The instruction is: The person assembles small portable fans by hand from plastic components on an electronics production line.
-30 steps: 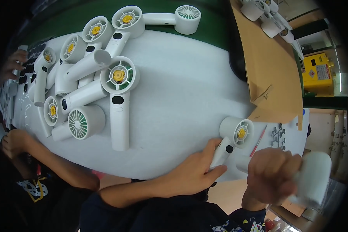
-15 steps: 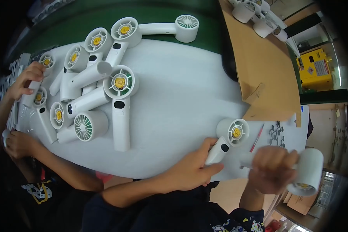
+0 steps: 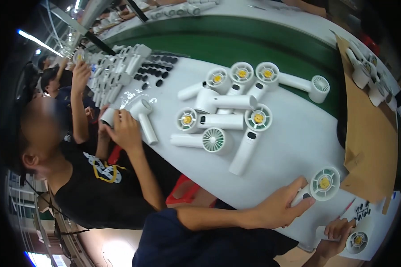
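Lower right of frame: left hand curled around handle of white handheld fan; right hand fingers closed on second fan.

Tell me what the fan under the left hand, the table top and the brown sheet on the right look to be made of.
Handheld fan gripped by the left hand: likely moulded plastic, smooth matte white, with a thin grille over a yellow hub.
Table top: smooth white sheet with a dull finish; material unclear.
Brown sheet: looks like cardboard, flat matte brown with torn, folded edges.
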Action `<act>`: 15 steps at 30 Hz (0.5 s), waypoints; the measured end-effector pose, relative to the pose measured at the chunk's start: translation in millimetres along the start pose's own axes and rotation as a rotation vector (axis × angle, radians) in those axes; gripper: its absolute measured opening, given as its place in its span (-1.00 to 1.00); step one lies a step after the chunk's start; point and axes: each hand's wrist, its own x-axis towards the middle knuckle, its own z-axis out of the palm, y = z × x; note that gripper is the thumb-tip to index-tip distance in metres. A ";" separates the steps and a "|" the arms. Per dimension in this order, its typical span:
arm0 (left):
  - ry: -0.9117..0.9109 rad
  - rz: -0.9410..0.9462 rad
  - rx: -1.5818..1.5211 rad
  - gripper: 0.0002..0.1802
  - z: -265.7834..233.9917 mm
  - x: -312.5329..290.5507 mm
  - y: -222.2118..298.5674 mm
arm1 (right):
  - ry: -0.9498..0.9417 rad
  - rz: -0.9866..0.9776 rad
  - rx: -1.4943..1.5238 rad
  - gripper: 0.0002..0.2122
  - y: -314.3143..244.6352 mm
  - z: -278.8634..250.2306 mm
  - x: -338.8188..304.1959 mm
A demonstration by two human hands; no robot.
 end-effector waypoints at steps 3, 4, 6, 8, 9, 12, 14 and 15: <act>0.058 0.141 -0.053 -0.67 -9.3 -6.4 6.5 | -0.071 0.072 0.016 -0.78 1.0 12.7 3.3; 0.072 0.146 -0.039 -0.67 -14.3 -5.4 7.4 | -0.102 0.075 0.021 -0.77 1.3 16.1 6.4; 0.050 0.103 -0.055 -0.62 -19.1 -7.1 4.5 | -0.145 0.031 0.034 -0.74 2.0 27.1 10.8; -0.028 0.024 -0.041 -0.54 -16.4 -12.1 -2.6 | -0.188 -0.027 0.068 -0.70 2.7 53.6 17.2; -0.063 -0.082 -0.035 -0.46 -11.9 -13.7 -3.1 | -0.270 -0.083 0.110 -0.71 3.1 61.5 22.3; -0.147 -0.261 -0.065 -0.45 -10.7 -5.3 -19.9 | -0.344 -0.182 0.161 -0.67 3.5 67.6 19.9; -0.167 -0.316 -0.051 -0.46 -13.0 1.5 -17.7 | -0.337 -0.170 0.105 -0.64 8.4 65.8 18.9; -0.163 -0.308 -0.068 -0.47 -14.9 3.8 -17.5 | -0.342 -0.150 0.083 -0.63 13.7 64.4 17.8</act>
